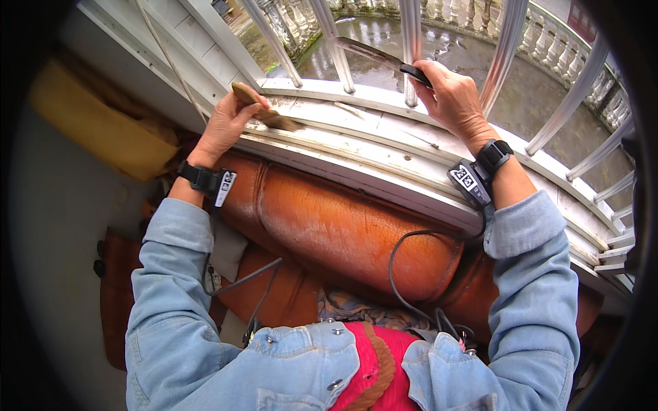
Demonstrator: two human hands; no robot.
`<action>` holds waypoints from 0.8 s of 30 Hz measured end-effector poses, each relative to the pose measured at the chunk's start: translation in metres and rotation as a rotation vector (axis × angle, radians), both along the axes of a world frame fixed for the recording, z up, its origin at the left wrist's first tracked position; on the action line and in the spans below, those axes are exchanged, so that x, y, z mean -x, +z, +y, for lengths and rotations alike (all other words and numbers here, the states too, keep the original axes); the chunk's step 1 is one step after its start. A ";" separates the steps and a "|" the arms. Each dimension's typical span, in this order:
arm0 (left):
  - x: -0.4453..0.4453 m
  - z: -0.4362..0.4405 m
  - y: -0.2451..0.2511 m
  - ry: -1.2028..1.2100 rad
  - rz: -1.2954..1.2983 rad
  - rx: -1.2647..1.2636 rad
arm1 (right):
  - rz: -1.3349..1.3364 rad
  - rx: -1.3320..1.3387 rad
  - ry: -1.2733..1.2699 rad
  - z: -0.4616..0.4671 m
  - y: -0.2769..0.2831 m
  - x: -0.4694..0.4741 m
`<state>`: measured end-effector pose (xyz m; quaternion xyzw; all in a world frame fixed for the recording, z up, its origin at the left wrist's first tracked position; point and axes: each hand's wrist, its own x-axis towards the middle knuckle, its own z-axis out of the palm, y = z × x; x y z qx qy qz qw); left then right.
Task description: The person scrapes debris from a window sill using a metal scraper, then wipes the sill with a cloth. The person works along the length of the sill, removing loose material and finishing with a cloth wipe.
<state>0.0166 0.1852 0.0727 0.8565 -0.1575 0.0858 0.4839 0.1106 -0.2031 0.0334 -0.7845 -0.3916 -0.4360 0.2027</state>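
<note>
My left hand (225,123) grips the wooden handle of a flat bristle brush (280,122). Its bristles rest on the dirty white window track (329,134) at the left end of the sill. My right hand (455,100) is closed around the black handle of a long, flat-bladed tool (370,55), either a knife or a scraper. The stained blade points up and left, in front of the metal window bars (411,46) and apart from the sill. A pale, thin sliver (349,109) and bits of dirt lie along the sill between my hands.
A cracked brown leather sofa (339,221) stands against the wall below the window. Black cables (393,257) hang from the devices strapped to my wrists. A yellow cushion-like item (110,126) is at left. Beyond the bars are wet ground and a stone balustrade (555,38).
</note>
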 end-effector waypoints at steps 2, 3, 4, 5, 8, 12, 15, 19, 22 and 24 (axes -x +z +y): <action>0.000 0.013 0.005 0.137 -0.059 -0.237 | 0.002 0.004 0.007 0.001 0.000 -0.001; 0.001 0.014 0.008 0.214 -0.094 -0.398 | 0.010 0.010 0.008 0.001 0.000 0.000; 0.002 0.009 0.011 0.273 -0.133 -0.552 | 0.019 0.015 0.008 0.001 0.000 0.000; 0.004 0.002 0.015 0.219 -0.136 -0.434 | 0.018 0.011 0.011 0.001 0.000 0.000; 0.010 -0.034 0.015 -0.079 -0.105 0.010 | 0.021 0.009 0.008 0.001 0.000 0.000; -0.002 -0.069 -0.007 -0.292 -0.034 0.217 | 0.033 0.007 0.009 0.001 0.000 0.000; -0.015 -0.050 -0.018 -0.174 -0.049 0.137 | 0.034 0.006 0.003 0.000 -0.001 -0.001; -0.001 0.017 -0.011 0.168 -0.033 0.063 | 0.037 0.024 -0.006 -0.001 -0.001 -0.002; 0.011 0.034 -0.010 0.231 -0.198 -0.365 | 0.044 0.010 -0.004 0.000 -0.001 -0.001; 0.013 0.021 -0.011 0.274 -0.320 -0.616 | 0.038 0.005 -0.006 0.000 -0.001 -0.001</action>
